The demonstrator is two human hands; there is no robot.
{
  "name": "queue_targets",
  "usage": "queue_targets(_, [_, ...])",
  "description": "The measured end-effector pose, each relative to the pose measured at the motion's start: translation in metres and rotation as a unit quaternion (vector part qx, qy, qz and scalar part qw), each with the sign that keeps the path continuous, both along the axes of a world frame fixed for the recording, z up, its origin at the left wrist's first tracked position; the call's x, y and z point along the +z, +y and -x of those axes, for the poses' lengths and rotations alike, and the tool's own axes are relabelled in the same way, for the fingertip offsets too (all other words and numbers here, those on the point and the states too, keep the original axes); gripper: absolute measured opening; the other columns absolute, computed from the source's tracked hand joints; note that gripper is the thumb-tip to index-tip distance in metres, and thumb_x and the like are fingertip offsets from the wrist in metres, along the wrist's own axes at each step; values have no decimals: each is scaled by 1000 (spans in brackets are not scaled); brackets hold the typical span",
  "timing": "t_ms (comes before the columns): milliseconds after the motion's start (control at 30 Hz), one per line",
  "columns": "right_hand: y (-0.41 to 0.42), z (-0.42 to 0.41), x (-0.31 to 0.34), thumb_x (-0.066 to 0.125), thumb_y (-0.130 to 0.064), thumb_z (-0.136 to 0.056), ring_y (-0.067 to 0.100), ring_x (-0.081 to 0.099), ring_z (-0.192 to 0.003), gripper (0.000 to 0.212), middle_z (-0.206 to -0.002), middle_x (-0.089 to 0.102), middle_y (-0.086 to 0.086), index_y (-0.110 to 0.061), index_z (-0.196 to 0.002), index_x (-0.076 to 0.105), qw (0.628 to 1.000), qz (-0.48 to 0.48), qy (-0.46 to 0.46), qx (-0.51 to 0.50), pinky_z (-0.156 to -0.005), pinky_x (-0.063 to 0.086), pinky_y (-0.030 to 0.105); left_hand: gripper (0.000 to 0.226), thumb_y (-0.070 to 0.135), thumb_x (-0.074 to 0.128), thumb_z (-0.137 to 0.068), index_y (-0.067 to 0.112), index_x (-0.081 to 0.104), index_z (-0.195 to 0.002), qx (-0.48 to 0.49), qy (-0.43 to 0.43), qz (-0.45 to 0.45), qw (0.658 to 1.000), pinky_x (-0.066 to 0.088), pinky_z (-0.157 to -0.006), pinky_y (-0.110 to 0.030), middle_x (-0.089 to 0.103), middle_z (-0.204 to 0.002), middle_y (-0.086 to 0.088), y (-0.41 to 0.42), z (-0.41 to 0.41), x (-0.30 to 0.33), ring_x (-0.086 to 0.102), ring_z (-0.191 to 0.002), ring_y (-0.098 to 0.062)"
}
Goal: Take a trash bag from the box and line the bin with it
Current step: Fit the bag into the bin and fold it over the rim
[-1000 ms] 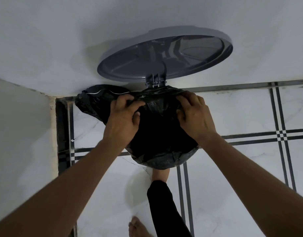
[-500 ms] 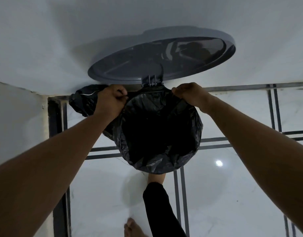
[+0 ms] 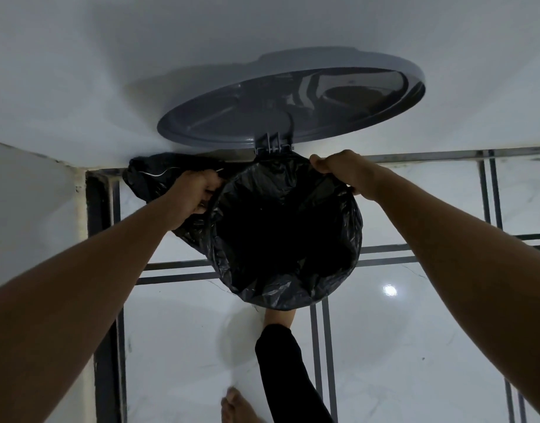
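I'm looking straight down into the round bin, whose own wall is hidden under the crinkly black plastic trash bag (image 3: 288, 239) draped into it, and the grey round plastic lid (image 3: 290, 99) stands tipped up on its hinge at the far side, against the white wall. My left hand (image 3: 198, 190) has its fingers curled round a bunch of the bag's edge on the far-left of the rim, and my right hand (image 3: 339, 166) grips the bag's edge at the far-right, thumb and fingers folded over it. So this is the lining step: the bag is out of the box, its mouth is open over the bin, and its near edge looks to be already folded over the rim. A loose lump of black plastic (image 3: 159, 175) trails off to the left beyond my left hand, on the white tiled floor (image 3: 415, 346) by the wall. My foot (image 3: 279, 319) sits at the bin's near base, I'd judge on the pedal keeping the lid up. The next move, as I read it, calls for pulling the far edge down over the rim beside the hinge and tucking that slack on the left so the bag sits snug.
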State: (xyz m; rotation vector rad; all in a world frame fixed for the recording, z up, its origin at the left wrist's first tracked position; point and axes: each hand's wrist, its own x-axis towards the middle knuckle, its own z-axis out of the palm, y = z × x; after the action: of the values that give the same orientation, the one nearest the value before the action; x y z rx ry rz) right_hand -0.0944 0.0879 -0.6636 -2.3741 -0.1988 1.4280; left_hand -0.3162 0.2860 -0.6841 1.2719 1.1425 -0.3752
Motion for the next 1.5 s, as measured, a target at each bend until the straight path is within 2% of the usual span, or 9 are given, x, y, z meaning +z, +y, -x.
queue_targets(167, [-8,2,9,60,-53,-97,23,69,-96,51,-114,73,11,-8,-120,69,993,-26,85,-84,-74,51,34,24,51,69,-93,28,75,-90,-7,-7,-104,994,47,-78,-28,70,-70,13,-15,29,-12,62,-77,-8])
queue_targets(267, [-18,5,9,70,-61,-87,17,70,-92,52,-105,77,2,-16,-113,75,987,-42,83,-132,-81,50,34,33,56,68,-92,26,79,-91,31,-15,-107,994,55,-94,-39,77,-76,7,-23,45,-15,72,-89,-20])
queue_targets(433, [-48,25,-1,57,-53,-92,21,66,-90,43,-84,72,0,-14,-84,74,983,-46,-122,-127,-84,50,31,31,46,66,-97,20,79,-107,109,-18,-84,990,55,-103,-45,80,-103,-6,-41,60,-7,74,-100,-22])
queue_targets(633, [-99,74,-11,56,-31,-95,14,69,-99,23,-111,73,-5,-28,-106,76,946,-89,-250,-186,-97,53,33,20,29,55,-106,23,71,-95,21,-44,-205,978,47,-71,-12,67,-74,16,-82,87,5,62,-71,8])
queue_targets(767, [-111,98,-10,59,-23,-97,15,68,-98,21,-106,72,-5,-26,-107,78,926,-103,-283,-227,-94,50,26,20,61,64,-90,49,74,-103,120,-31,-210,970,57,-96,-50,74,-109,4,-96,105,1,72,-100,-23])
queue_targets(867, [-114,105,-11,60,-22,-98,17,69,-96,21,-104,68,-6,-23,-106,79,917,-83,-298,-252,-94,53,30,14,36,73,-94,34,80,-106,192,-52,-224,954,59,-94,-55,79,-105,-2,-104,110,1,75,-97,-29])
queue_targets(1133, [-126,114,-17,58,-19,-86,22,71,-90,21,-95,74,-1,-24,-101,73,893,-102,-141,-416,-81,59,36,8,16,76,-92,12,74,-99,177,-14,-354,918,47,-72,-6,74,-88,1,-121,112,0,69,-71,3])
queue_targets(1333, [-129,107,-10,62,-23,-89,23,60,-82,15,-83,69,0,-16,-97,72,843,-125,71,-519,-74,49,36,10,21,79,-88,18,77,-97,214,44,-265,939,59,-91,-47,79,-85,-3,-130,119,-10,75,-81,-25])
queue_targets(1500, [-130,105,-6,62,-33,-98,17,65,-92,15,-86,72,-5,-21,-91,69,829,-132,143,-524,-84,51,39,14,6,80,-85,10,76,-98,263,10,-211,941,64,-73,-31,77,-88,-12,-131,120,-10,76,-78,-31])
